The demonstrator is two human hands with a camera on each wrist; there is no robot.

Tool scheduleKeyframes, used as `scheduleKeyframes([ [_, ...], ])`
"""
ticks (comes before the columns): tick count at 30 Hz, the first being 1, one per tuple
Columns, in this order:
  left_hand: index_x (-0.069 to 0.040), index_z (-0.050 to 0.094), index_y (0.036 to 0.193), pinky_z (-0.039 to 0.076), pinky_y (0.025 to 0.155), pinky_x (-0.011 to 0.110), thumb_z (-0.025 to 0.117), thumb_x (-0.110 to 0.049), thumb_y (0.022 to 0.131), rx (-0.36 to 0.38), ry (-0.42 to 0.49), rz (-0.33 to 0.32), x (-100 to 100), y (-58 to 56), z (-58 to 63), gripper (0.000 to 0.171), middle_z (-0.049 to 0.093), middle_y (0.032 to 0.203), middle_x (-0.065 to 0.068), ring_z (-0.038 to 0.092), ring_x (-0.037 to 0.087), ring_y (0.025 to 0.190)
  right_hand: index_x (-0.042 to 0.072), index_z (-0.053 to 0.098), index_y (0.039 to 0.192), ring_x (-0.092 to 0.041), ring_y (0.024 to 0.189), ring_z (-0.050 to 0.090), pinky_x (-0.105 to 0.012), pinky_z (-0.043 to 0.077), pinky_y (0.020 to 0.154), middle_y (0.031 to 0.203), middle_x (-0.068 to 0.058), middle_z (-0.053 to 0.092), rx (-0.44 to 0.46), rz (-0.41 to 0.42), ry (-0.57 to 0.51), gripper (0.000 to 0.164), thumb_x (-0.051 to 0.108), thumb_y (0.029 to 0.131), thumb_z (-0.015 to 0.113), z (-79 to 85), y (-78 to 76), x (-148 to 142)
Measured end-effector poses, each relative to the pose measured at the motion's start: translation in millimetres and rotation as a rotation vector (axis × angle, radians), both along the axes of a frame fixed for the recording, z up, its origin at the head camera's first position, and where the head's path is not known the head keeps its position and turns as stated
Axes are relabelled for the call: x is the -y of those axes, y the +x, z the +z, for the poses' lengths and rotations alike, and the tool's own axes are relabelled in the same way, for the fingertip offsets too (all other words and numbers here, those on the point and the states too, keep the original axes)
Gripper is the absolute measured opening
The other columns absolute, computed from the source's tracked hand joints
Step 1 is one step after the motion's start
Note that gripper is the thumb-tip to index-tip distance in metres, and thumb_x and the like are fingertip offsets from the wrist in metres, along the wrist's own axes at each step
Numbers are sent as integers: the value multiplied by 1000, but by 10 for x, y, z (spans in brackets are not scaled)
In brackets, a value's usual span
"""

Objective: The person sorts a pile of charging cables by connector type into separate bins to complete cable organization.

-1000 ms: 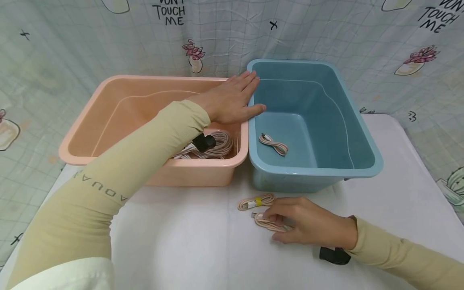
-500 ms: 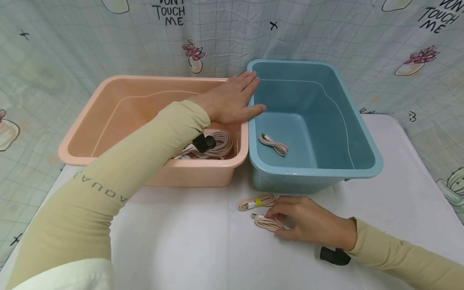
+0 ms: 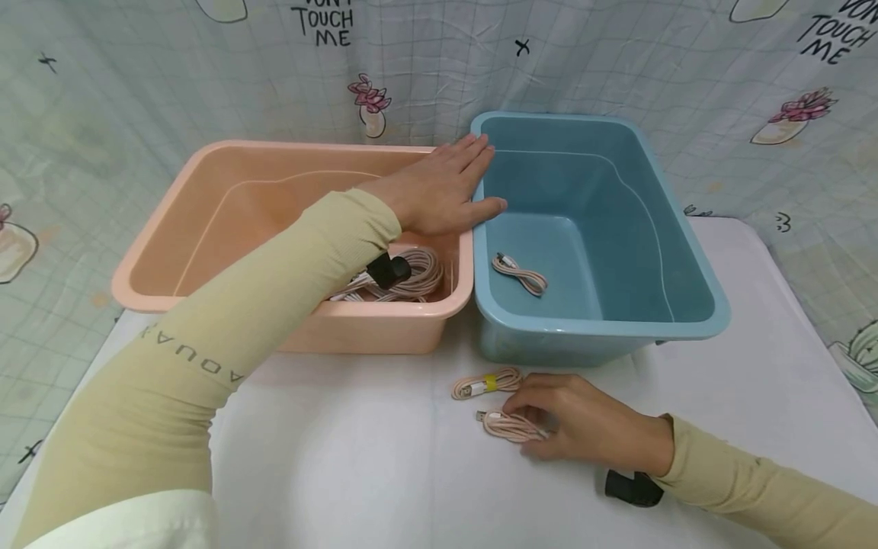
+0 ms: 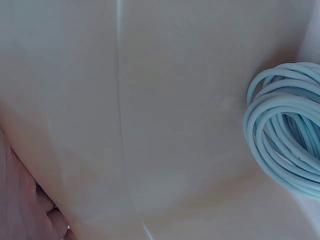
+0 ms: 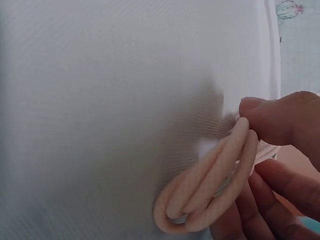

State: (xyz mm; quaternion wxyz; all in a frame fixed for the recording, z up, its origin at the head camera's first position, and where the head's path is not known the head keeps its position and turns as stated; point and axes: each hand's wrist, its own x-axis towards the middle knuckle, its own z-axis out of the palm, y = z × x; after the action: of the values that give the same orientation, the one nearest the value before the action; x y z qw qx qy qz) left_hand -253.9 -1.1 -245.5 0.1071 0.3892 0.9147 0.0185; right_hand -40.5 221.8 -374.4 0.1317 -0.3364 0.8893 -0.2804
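My right hand (image 3: pixel 583 419) pinches a coiled pink-beige USB cable (image 3: pixel 509 427) at the white cloth, its metal plug pointing left. In the right wrist view the cable's loops (image 5: pixel 210 180) stick out between thumb and fingers. Just behind it lies a second coiled cable (image 3: pixel 506 379) with a yellow band. My left hand (image 3: pixel 439 187) rests with straight fingers over the adjoining rims of the peach basin (image 3: pixel 226 149) and the blue basin (image 3: pixel 604 326). Below that wrist, coiled cables (image 3: pixel 421 274) lie in the peach basin, partly hidden by the sleeve.
One small bundled cable (image 3: pixel 520 274) lies on the blue basin's floor. Both basins stand side by side at the back of the white-covered table (image 3: pixel 357 450), against a printed curtain (image 3: pixel 425 69). My left sleeve (image 3: pixel 274 290) crosses over the peach basin.
The right thumb and fingers have shifted slightly on the coiled cable, which has barely moved. My left hand stays on the basin rims. The head view has shifted a little.
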Motion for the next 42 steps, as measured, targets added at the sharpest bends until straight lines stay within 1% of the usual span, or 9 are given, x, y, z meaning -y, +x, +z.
scheduleKeyframes([
  [4, -2, 0, 166, 1, 136, 45, 28, -57, 107, -1, 0, 0, 2, 2, 3, 85, -5, 176, 16, -6, 30, 166, 17, 75, 110, 3, 80, 54, -15, 51, 69, 90, 13, 63, 35, 14, -1, 38, 9, 75, 88, 4, 3, 15],
  [13, -2, -1, 166, 0, 136, 45, 28, -57, 107, 1, -3, -2, 1, 11, 11, 85, -5, 176, 16, -7, 30, 166, 22, 75, 107, 3, 81, 54, -13, 49, 69, 90, 14, 62, 48, 54, -5, 38, 6, 75, 88, 28, 16, 20],
  [16, -1, 0, 166, 1, 136, 45, 28, -57, 107, -3, -2, -5, -10, 19, 14, 85, -4, 176, 16, -6, 30, 166, 23, 75, 108, 2, 82, 53, -13, 48, 71, 92, 14, 62, 26, 70, 4, 38, 7, 76, 88, 62, 21, 15],
  [23, -1, 1, 166, 1, 136, 45, 28, -57, 107, -8, -1, -7, -11, 24, 20, 85, -3, 176, 17, -6, 31, 166, 23, 75, 110, 2, 87, 56, -15, 52, 76, 101, 14, 67, -76, 105, -10, 37, 11, 77, 89, 156, 29, -2],
  [26, -1, 1, 166, 0, 136, 45, 28, -57, 108, -3, -3, -6, -7, 24, 22, 85, -4, 176, 17, -6, 31, 166, 23, 74, 111, 4, 88, 56, -14, 53, 76, 103, 15, 67, -116, 123, -18, 39, 12, 77, 89, 229, 32, -4],
  [31, -1, 0, 166, 0, 136, 45, 28, -57, 108, 6, -2, -9, 1, 20, 14, 85, -5, 176, 16, -7, 31, 166, 23, 72, 114, 4, 85, 55, -10, 51, 72, 103, 14, 67, -169, 153, -64, 43, 10, 76, 89, 391, 28, -3],
  [37, -1, -1, 166, 0, 136, 46, 27, -57, 108, 9, -2, -5, 5, 10, 5, 85, -5, 176, 17, -7, 31, 166, 22, 71, 116, 3, 86, 60, -7, 51, 76, 109, 10, 70, -243, 198, -130, 47, 9, 75, 90, 561, 35, 6],
  [40, -1, 0, 166, 0, 136, 46, 27, -56, 108, 6, -1, -6, -2, 9, 7, 85, -5, 176, 17, -7, 31, 166, 22, 72, 116, 3, 85, 61, -6, 51, 75, 108, 9, 70, -249, 207, -174, 48, 7, 74, 90, 652, 48, 21],
  [42, -1, 0, 166, 1, 136, 46, 27, -56, 108, 5, 0, -8, -6, 10, 11, 85, -5, 176, 17, -7, 31, 166, 22, 72, 116, 2, 85, 61, -7, 51, 73, 108, 9, 71, -227, 198, -196, 48, 7, 74, 91, 732, 60, 28],
])
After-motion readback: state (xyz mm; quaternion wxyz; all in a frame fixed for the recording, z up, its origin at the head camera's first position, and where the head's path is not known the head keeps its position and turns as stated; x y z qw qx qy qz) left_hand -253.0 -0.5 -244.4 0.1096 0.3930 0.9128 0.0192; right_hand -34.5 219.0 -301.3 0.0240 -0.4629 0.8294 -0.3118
